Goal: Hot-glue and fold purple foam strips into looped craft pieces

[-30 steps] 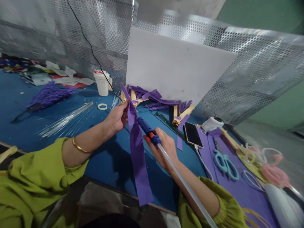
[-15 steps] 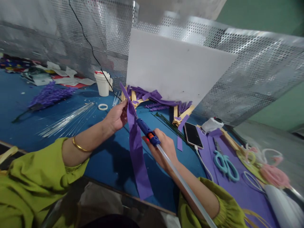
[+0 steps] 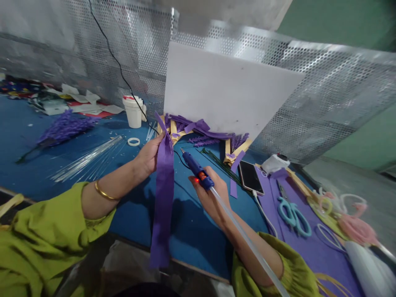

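Pinched near its top in my left hand [image 3: 149, 156] is a long purple strip [image 3: 163, 198]; it looks like felt or crepe paper and hangs down past the table's front edge. My right hand [image 3: 213, 192] is wrapped round a blue hot glue gun [image 3: 196, 168] with a small red light. A long clear glue stick [image 3: 244, 237] runs out of its back along my forearm. The gun's nozzle points up and left, a short gap to the right of the strip. My left fingertips are partly hidden behind the strip.
A white cup [image 3: 133, 112], tape ring [image 3: 133, 141], thin clear sticks [image 3: 89, 159] and purple lavender bunch [image 3: 66, 126] lie left. At right are a phone [image 3: 251, 177], teal-handled scissors [image 3: 293, 214] and purple sheet [image 3: 297, 255]. A white board [image 3: 225, 90] leans behind; a black cord [image 3: 116, 60] hangs down.
The glue gun's nozzle has come away from the strip, moving slightly right and down. The strip's lower end has swung to the left and now hangs nearly straight.
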`<state>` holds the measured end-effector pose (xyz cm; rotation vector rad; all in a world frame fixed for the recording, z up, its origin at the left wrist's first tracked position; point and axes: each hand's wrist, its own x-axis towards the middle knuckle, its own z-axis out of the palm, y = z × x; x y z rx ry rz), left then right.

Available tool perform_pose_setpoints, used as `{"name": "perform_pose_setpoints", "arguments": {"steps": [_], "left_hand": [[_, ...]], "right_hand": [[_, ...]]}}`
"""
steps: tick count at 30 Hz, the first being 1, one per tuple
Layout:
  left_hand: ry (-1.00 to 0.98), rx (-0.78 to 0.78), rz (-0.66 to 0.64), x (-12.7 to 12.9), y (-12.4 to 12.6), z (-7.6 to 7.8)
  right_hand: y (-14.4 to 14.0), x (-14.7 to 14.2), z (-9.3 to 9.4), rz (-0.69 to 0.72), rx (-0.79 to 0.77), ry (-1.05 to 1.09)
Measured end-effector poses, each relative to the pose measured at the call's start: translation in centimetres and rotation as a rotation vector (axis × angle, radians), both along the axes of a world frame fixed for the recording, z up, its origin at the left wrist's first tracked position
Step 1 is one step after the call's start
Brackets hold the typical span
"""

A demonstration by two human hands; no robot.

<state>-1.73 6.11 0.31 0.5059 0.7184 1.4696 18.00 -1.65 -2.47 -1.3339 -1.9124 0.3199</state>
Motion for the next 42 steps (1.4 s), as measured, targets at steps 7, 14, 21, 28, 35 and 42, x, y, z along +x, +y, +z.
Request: {"name": "perform_pose_setpoints", "arguments": {"steps": [7,14,21,28,35,42], "left_hand": [[-0.099,-0.176,0.016,0.7,-1.0,0.9],[-0.061,-0.086,0.001,0.8,-0.6,-0.3],[-0.014,0.092,0.075,0.6,-0.4,-0.9],[0.062,0.189,0.152,0.3,-0.6,-0.5],[0.154,0.321,0.080,1.7,-2.1,-1.1],[0.216,0.325,0.022,2.3,-2.6,-1.8]], "right_hand": [[3.1,1.1,-1.4,0.088,-0.342,0.576],[6.1,2.9,-2.1,-0.020,-0.667,1.177],[6.1,3.8,-2.4,-0.048,-0.765,1.049],[4.2,3.5,-0.8,-0.141,-0.640,0.878],[1.4,0.3,0.8,0.150,-0.317,0.759],[1.4,1.6,1.9,0.118,-0.115,0.558]]}}
